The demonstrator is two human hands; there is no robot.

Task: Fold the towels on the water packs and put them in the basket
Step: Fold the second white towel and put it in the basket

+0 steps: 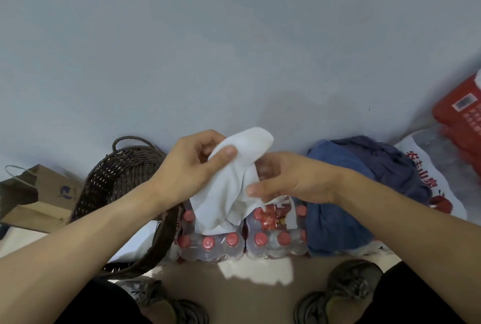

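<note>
Left hand (197, 165) pinches white towel (234, 180) top; right hand (289, 180) grips lower edge; towel hangs downward from grips; basket (122, 180) nearer left hand.

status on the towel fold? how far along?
Done: nothing visible; no folded towel shows in the wicker basket, though its inside is mostly hidden. In hand: left hand and right hand both pinch the white towel, held up unfolded over the water packs. Left: fold it, basket it, then the blue towels still heaped on the packs.
</note>
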